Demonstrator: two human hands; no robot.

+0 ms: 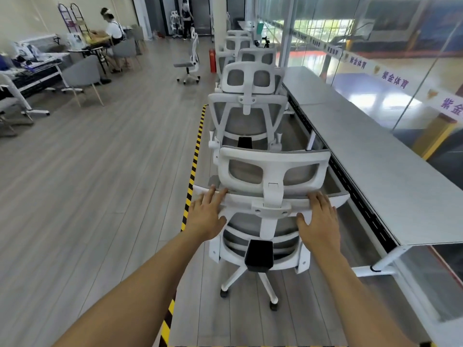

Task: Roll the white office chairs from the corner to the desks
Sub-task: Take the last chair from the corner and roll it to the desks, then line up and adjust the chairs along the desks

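Note:
A white office chair [271, 169] with grey mesh stands right in front of me, its back toward me. My left hand [206, 214] rests on the left end of the backrest's top bar, fingers laid over it. My right hand [319, 216] lies on the right end of the same bar. Ahead of this chair a second white chair [248, 101] stands close, with several more lined up behind it. The long grey desk [370, 156] runs along the right side of the row.
Yellow-black tape [194, 166] marks the floor left of the chairs. A lone white chair [189, 61] stands farther off, near a red extinguisher [212, 60]. At far left are tables, grey chairs [84, 76] and a seated person [114, 31]. A glass wall lines the right.

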